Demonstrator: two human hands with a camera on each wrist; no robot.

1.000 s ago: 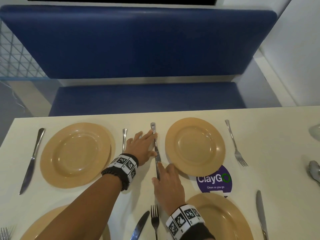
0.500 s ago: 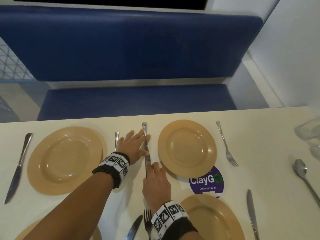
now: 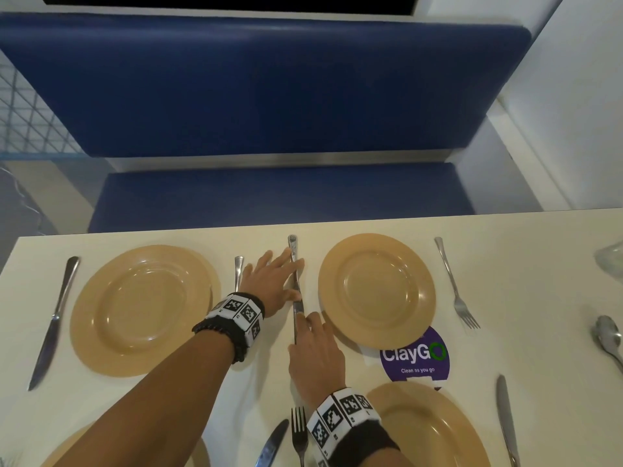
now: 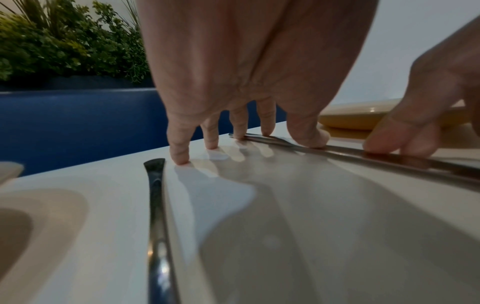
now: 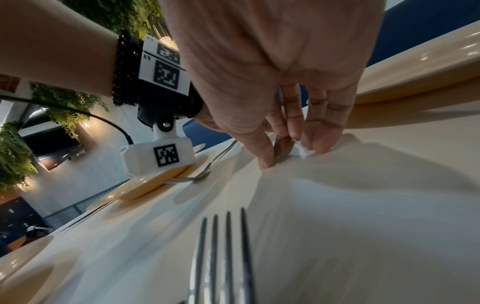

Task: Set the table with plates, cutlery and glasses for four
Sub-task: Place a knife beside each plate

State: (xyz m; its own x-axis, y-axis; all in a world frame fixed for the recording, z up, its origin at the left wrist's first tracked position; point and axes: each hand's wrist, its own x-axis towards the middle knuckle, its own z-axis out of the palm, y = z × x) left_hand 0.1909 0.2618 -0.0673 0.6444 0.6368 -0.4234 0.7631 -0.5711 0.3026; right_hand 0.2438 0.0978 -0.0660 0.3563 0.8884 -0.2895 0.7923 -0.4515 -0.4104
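A steel knife (image 3: 292, 244) lies flat on the cream table (image 3: 539, 298) between the two far tan plates (image 3: 143, 310) (image 3: 376, 291). My left hand (image 3: 271, 281) lies flat beside it, with straight fingers (image 4: 265, 123) and thumb touching the handle (image 4: 337, 151). My right hand (image 3: 313, 345) reaches from below. Its thumb and fingers (image 5: 319, 142) pinch the blade tip (image 5: 283, 149). A fork handle (image 3: 238, 267) shows left of my left hand, its head hidden under the wrist. Two more tan plates (image 3: 428, 433) (image 3: 60, 453) sit at the near edge.
More cutlery lies around: a far-left knife (image 3: 54, 318), a far-right fork (image 3: 455, 288), a near fork (image 3: 299, 433), two near knives (image 3: 271, 446) (image 3: 505, 419). A spoon (image 3: 608, 335) and glassware (image 3: 610, 257) sit at the right edge. A purple sticker (image 3: 414, 355) marks the table. A blue bench (image 3: 283, 193) stands beyond.
Both hands stay on the knife in nearly the same places. Only the head view has shifted a little.
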